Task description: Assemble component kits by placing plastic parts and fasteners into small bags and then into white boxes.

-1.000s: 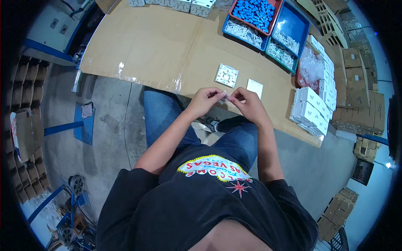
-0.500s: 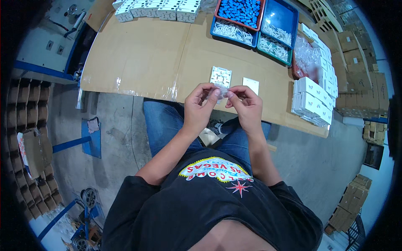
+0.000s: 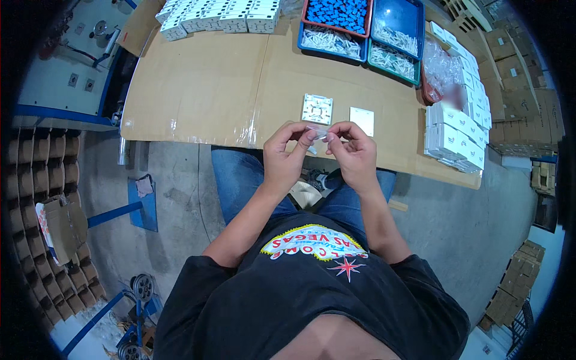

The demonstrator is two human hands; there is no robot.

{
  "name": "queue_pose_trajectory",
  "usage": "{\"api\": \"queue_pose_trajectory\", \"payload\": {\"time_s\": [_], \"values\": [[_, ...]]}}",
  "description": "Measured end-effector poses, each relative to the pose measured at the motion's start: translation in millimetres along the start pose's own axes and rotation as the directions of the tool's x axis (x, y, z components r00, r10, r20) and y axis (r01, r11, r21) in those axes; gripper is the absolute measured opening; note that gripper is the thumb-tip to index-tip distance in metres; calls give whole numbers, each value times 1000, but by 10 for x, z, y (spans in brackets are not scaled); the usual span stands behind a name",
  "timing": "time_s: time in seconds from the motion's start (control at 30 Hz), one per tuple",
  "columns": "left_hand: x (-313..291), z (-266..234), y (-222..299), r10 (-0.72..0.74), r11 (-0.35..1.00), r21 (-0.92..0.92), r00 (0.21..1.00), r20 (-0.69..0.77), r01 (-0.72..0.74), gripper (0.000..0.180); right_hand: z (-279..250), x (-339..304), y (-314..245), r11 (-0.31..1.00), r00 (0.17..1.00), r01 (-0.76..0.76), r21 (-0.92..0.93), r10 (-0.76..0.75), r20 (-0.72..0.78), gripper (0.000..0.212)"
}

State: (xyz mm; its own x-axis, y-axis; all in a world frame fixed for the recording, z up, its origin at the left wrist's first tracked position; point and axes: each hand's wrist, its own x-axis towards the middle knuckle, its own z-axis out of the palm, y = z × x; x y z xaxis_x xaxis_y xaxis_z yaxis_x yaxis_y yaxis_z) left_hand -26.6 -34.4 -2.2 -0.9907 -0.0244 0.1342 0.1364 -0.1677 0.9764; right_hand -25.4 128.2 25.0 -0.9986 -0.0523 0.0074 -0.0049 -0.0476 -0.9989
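Note:
Between the fingertips of both hands is a small clear plastic bag [image 3: 320,134], held just over the table's near edge. My left hand [image 3: 287,155] pinches its left side and my right hand [image 3: 354,153] its right side. A small white piece shows below the left fingertips; whether it is inside the bag I cannot tell. Just beyond my hands a square white plate with molded fittings [image 3: 317,109] lies on the cardboard. To its right is a flat, plain white square [image 3: 362,121], close to my right fingers.
The cardboard-covered table [image 3: 198,90] has rows of white boxed units [image 3: 225,17] at its far left. A red tray of blue pieces [image 3: 337,15] sits among blue and green trays [image 3: 393,63] of small white parts. White stacks [image 3: 456,139] and clear plastic bags [image 3: 441,72] stand at right.
The plastic in my fingers looks flatter and more gathered than before, and the white piece below it shows more clearly. Both hands stay together; the whole view has shifted slightly.

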Motion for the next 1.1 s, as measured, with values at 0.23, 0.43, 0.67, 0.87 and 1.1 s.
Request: {"api": "queue_pose_trajectory", "payload": {"time_s": [0.23,0.43,0.67,0.87,1.1], "values": [[18,1,28,67,998,16,998,13,-67,15,-5,47,-33,974,987,-159,159,159,14,11],[29,22,6,-5,998,-62,999,34,7,18,-52,54,-8,961,978,-206,183,202,43,11],[28,70,79,-167,960,-216,984,62,177,24,-39,57,18,975,988,-148,164,140,59,8],[50,62,166,-173,947,-256,980,101,193,28,-53,61,19,976,989,-145,162,140,39,8],[40,71,149,-156,962,-216,985,80,170,31,-48,38,32,975,982,-180,134,169,87,9]]}}
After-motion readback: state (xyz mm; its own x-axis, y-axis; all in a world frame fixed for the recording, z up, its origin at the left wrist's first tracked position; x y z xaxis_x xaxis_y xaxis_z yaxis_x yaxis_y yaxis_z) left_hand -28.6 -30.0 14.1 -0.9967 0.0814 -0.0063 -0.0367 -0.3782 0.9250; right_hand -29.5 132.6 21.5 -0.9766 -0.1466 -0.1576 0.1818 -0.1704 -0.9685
